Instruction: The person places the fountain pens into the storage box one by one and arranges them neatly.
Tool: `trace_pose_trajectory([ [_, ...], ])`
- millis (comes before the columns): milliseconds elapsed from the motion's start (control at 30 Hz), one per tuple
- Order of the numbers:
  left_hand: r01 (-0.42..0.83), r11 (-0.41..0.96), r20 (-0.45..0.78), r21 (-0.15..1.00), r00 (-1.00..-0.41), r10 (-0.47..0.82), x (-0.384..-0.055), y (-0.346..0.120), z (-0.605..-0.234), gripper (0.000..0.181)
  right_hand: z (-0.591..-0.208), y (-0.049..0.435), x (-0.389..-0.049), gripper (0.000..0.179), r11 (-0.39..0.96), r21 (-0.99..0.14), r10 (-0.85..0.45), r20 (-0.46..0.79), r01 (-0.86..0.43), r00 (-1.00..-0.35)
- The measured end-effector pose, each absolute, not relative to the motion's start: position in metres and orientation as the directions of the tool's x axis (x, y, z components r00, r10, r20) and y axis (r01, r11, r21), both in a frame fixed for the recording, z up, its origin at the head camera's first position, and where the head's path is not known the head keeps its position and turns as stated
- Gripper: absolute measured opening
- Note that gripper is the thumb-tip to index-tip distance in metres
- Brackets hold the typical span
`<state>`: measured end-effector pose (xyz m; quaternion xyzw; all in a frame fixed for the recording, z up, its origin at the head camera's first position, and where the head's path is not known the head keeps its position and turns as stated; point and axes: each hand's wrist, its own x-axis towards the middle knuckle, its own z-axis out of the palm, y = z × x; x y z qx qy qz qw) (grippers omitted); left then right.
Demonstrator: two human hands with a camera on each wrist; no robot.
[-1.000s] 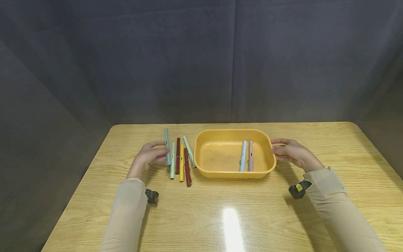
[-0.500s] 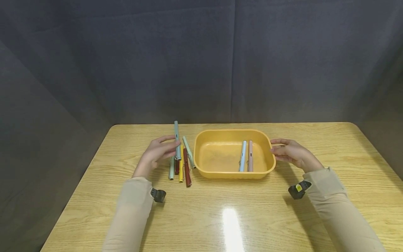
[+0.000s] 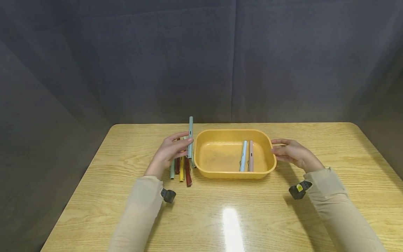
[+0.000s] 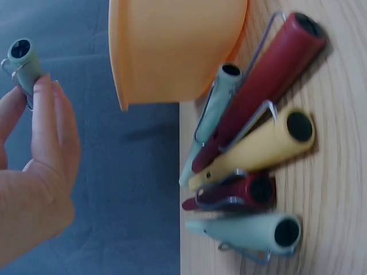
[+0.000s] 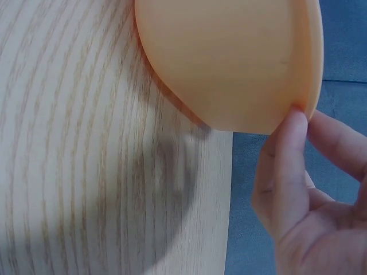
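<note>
Between thumb and fingers my left hand [image 3: 171, 148] pinches a grey-blue pen [image 3: 190, 131], raised beside the left end of a yellow-orange basin [image 3: 233, 175]. The left wrist view shows that pen's end and metal clip [image 4: 24, 63]. Below the hand lie several pens, partly hidden by it: a yellow pen [image 3: 181, 173], a dark red pen [image 3: 188, 175], a second dark red pen [image 4: 252, 192] and pale green pens [image 4: 258, 232]. My right hand [image 3: 292, 152] pinches the basin's right rim [image 5: 312, 74]. Inside the basin are a light blue pen [image 3: 243, 155] and a pink pen [image 3: 251, 155].
All this stands on a wooden table [image 3: 201, 217] with rounded far corners. Dark grey cloth [image 3: 189, 63] hangs behind its far edge and along the sides. Black wrist cameras, such as the left one [image 3: 169, 196], stick out from both cuffs.
My left hand has lifted the grey-blue pen off the left of the pile and carried it right, over the other pens, to the basin's left end. The right hand stays at the rim.
</note>
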<state>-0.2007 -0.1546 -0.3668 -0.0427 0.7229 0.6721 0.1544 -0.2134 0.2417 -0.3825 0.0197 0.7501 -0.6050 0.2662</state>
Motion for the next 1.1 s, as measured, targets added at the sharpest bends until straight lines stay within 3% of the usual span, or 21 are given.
trace_pose_trajectory([
  [1100,-0.269,0.002,-0.262,0.963,-0.939,0.222,-0.201,-0.092,-0.372,0.053,-0.382,0.244,-0.214,0.062,0.264,-0.898,-0.311,-0.424,0.351,-0.851],
])
